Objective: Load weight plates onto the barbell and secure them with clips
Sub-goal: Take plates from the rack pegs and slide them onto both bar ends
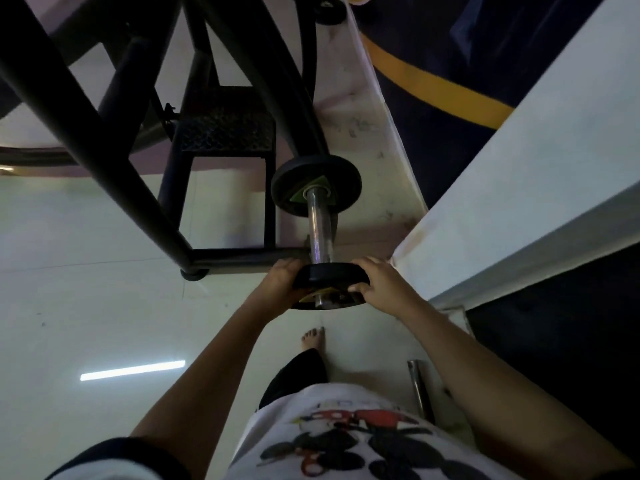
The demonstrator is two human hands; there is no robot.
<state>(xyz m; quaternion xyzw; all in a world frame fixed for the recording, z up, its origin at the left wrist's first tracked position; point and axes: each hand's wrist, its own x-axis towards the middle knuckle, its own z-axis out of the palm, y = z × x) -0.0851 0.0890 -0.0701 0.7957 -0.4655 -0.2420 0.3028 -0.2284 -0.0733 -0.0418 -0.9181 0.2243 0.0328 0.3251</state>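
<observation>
A chrome barbell sleeve points toward me from the black rack. One black weight plate sits far up the sleeve against the collar. A second black weight plate is on the near end of the sleeve, the bar tip showing through its centre hole. My left hand grips its left rim. My right hand grips its right rim. No clip is visible.
The black steel rack frame with a mesh step fills the upper left. A white ledge runs close on the right. A short chrome bar stands by my right leg. My bare foot is on the pale tiled floor.
</observation>
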